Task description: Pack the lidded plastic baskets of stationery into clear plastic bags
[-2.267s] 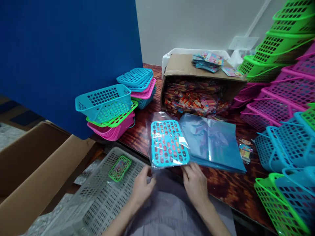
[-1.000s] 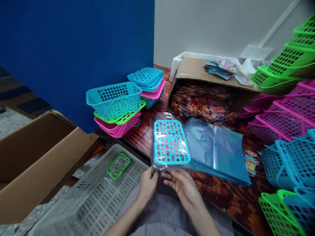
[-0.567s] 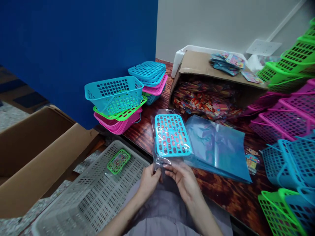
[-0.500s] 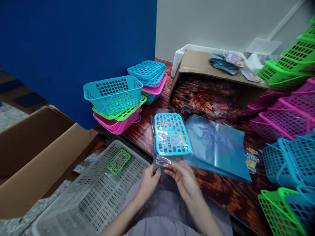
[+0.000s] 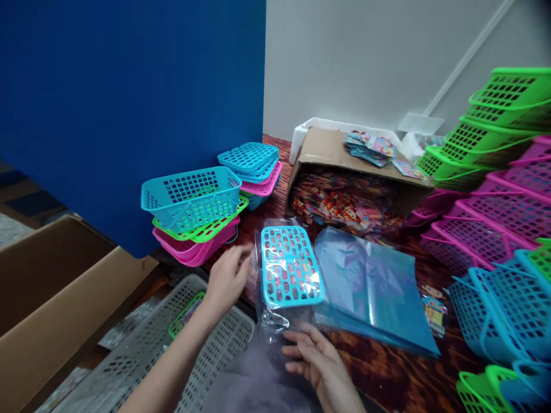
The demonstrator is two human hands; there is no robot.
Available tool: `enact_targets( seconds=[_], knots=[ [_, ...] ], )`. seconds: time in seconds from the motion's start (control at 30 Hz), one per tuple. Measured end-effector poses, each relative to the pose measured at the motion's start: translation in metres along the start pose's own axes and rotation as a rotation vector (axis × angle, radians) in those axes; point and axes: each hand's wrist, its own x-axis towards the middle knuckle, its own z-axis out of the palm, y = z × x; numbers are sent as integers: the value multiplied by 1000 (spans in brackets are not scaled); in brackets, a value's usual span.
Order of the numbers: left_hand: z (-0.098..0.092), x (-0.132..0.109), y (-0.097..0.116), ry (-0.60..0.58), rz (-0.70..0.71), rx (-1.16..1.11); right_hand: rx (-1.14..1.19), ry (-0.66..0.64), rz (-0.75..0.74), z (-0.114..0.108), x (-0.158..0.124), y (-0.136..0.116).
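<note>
A blue plastic basket with slotted holes lies bottom up inside a clear plastic bag at the table edge. Colourful items show faintly through its slots. My left hand is at the bag's left side, its fingers loosely bent and apart, the tips blurred. By the bag's near end, my right hand has its fingers spread, the tips at the loose plastic. To the right lies a stack of flat blue clear bags.
Nested blue, green and pink baskets stand at left; more baskets are piled at right. A cardboard box of packaged items lies behind. A grey crate holding a green basket sits below, beside an open carton.
My left hand has left the bag's near end and moved up and left to its side. My right hand's fingers have spread. The view has tilted up, so everything appears lower.
</note>
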Motion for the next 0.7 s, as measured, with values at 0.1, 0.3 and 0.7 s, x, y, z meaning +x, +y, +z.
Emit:
enact_targets(
  seconds=[0.1, 0.3, 0.7],
  knots=[
    [19, 78, 20, -106, 75, -82, 83, 55, -38, 13, 7, 1],
    [33, 144, 5, -423, -44, -213, 71, 83, -77, 10, 15, -16],
    [4, 46, -46, -446, -339, -473, -112, 177, -59, -22, 53, -84]
  ],
)
